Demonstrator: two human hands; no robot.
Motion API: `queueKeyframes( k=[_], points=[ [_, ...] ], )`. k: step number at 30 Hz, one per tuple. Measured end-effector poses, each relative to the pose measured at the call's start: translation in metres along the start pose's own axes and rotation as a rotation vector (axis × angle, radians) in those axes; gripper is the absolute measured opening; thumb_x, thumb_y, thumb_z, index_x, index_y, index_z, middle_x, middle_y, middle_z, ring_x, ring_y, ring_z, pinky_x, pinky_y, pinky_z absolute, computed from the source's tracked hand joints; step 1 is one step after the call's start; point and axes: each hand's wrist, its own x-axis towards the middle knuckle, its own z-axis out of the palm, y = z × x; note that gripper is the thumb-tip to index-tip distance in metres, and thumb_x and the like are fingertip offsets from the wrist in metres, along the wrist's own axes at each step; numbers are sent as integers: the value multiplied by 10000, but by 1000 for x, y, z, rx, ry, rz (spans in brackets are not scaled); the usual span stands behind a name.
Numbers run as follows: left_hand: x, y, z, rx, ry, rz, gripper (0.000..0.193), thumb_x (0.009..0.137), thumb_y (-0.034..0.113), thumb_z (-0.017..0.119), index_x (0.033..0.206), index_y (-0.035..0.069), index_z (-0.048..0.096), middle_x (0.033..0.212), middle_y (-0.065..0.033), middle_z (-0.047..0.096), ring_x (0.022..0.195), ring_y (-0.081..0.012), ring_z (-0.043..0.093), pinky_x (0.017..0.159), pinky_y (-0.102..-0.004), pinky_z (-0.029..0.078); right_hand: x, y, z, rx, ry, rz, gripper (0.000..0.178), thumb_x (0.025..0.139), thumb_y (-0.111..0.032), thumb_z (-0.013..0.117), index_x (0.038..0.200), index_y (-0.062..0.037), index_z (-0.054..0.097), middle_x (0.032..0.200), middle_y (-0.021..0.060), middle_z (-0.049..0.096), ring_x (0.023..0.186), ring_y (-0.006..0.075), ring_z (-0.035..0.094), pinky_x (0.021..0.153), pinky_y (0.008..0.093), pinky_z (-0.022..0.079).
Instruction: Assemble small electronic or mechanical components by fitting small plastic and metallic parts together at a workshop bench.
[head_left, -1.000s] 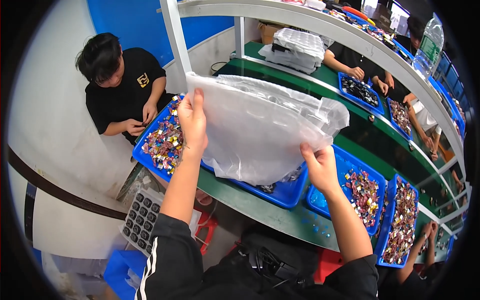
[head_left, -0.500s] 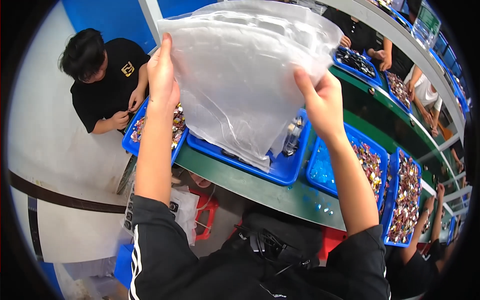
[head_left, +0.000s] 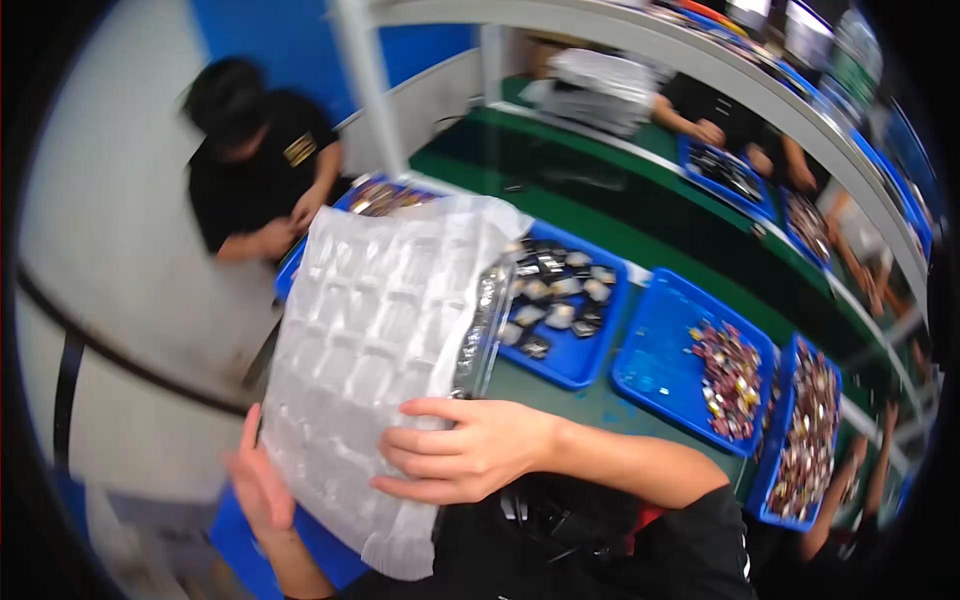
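Observation:
A translucent white plastic sheet point(head_left: 350, 400) is spread over a clear moulded tray point(head_left: 484, 330), whose rows of compartments show through as bumps. The tray's bare edge shows along the sheet's right side; what it rests on is hidden. My right hand point(head_left: 475, 452) lies on the sheet's lower right part, fingers apart. My left hand point(head_left: 264, 485), slightly blurred, is at the sheet's lower left edge with its fingers stretched out. Just right of the covered tray, a blue tray point(head_left: 560, 376) holds several small black and clear pieces.
Blue trays of shiny multicoloured pieces point(head_left: 735, 385) stand to the right on the green bench point(head_left: 560, 205). A co-worker point(head_left: 260, 170) in black handles something small at the left. Stacked clear trays point(head_left: 598, 90) sit at the back, beneath a white frame point(head_left: 385, 90). Others work beyond.
The sheets held up in both hands are lowered; one now lies over the clear tray at lower left. My hands moved down and left, and the right hand's grip has opened.

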Motion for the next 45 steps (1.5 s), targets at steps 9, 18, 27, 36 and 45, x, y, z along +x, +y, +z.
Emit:
queueKeyframes(
  k=[9, 18, 27, 36, 45],
  points=[
    [-210, -17, -211, -140, 1057, 331, 387, 898, 59, 568, 1277, 30, 494, 1217, -95, 584, 1115, -234, 565, 948, -384, 466, 15, -84, 107, 143, -148, -96, 710, 729, -109, 730, 1238, -542, 490, 1233, 93, 531, 1006, 254, 582, 973, 530, 396],
    [-438, -105, -450, 758, 1972, -32, 440, 875, 199, 655, 1244, 1, 521, 1225, -144, 551, 1033, -304, 576, 927, -410, 490, 16, -64, 152, 332, -494, 511, 546, 736, -56, 718, 1255, -72, 548, 1247, 200, 499, 1136, 367, 508, 959, 473, 422],
    [-140, -151, -301, 1006, 1189, 222, 275, 914, 228, 627, 1032, -14, 681, 945, -150, 703, 890, -210, 657, 799, -332, 494, -54, 26, 328, 385, -367, 1135, 498, 949, -268, 532, 1272, 107, 475, 1193, 327, 554, 1144, 440, 533, 982, 437, 424],
    [-86, -190, -247, 1119, 1128, -25, 379, 830, 175, 661, 1166, 8, 609, 1086, -161, 584, 903, -329, 589, 817, -397, 478, -27, 9, 391, 380, -489, 1300, 313, 911, -200, 549, 1102, 45, 589, 1008, 301, 628, 972, 459, 602, 856, 494, 475],
    [-84, -172, -216, 1528, 1054, -19, 342, 829, 148, 648, 1135, 2, 606, 1058, -162, 569, 995, -352, 566, 845, -427, 474, -18, 27, 395, 519, -524, 1117, 353, 912, -220, 560, 1173, 5, 487, 980, 304, 635, 967, 480, 594, 846, 516, 466]
  ],
)
